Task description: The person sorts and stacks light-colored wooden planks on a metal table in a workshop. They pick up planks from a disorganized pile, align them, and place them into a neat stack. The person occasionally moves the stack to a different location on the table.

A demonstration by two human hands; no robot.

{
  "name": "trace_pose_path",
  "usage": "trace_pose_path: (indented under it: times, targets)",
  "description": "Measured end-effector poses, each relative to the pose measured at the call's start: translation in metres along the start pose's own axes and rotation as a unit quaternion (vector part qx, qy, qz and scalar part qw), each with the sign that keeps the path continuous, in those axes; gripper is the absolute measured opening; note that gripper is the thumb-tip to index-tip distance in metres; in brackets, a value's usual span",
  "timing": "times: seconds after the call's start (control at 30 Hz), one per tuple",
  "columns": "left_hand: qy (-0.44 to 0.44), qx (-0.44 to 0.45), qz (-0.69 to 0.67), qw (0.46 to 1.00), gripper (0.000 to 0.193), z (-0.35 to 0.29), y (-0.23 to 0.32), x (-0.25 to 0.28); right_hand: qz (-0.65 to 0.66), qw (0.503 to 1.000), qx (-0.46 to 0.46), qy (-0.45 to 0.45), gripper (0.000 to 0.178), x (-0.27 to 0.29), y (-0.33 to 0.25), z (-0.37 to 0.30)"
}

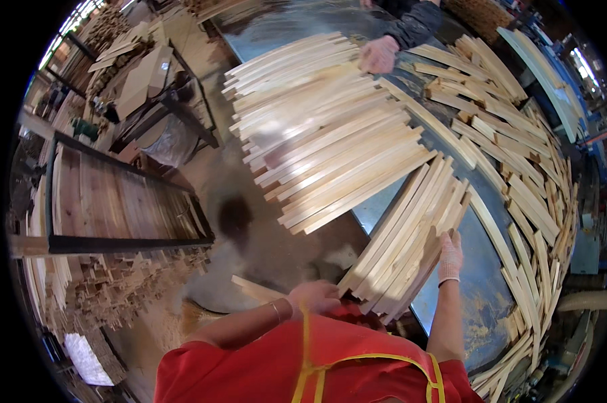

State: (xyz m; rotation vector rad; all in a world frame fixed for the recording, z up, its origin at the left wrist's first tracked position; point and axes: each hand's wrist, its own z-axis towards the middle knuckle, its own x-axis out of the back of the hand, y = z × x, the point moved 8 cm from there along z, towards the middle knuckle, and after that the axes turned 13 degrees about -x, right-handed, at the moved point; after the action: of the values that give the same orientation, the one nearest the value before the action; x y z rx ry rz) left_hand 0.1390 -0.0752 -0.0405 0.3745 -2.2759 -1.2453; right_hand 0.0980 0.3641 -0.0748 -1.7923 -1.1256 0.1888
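Observation:
A bundle of pale wooden strips [407,232] lies side by side in front of me, its near ends close to my body and past the table edge. My right hand [450,255], in a light knit glove, grips the bundle's right side with fingers bent over the outer strips. At the near left corner of the same bundle, my left hand [317,297] is closed against the strip ends; its fingertips are partly hidden. Beyond the bundle, a wide layer of similar strips [323,134] is spread in a row. Another person's gloved hand [378,55] touches its far right corner.
The blue-grey metal table [474,295] carries a jumbled heap of strips [518,148] along its right side. At left stand a dark metal frame [132,243] with stacked boards and a dark stand [182,111]. A loose strip [256,289] sticks out near my left forearm.

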Motion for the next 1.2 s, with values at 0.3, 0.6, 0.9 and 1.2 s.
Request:
trace_pose_path:
  times: [0.3, 0.6, 0.9, 1.2]
  targets:
    - [0.129, -0.024, 0.173, 0.976, 0.064, 0.199, 0.075, 0.083, -0.120, 0.993, -0.021, -0.008, 0.075, 0.019, -0.013, 0.022]
    - [0.157, 0.029, 0.134, 0.978, 0.078, 0.273, 0.129, 0.033, 0.089, 0.989, -0.063, -0.097, 0.063, 0.017, -0.003, 0.037]
    - [0.304, -0.300, 0.053, 0.903, 0.094, 0.188, 0.354, 0.116, 0.151, 0.950, 0.256, 0.096, 0.064, 0.141, -0.218, -0.081]
    - [0.253, -0.420, 0.218, 0.844, 0.100, 0.193, 0.240, 0.098, -0.269, 0.835, 0.430, 0.215, 0.067, 0.106, -0.132, -0.146]
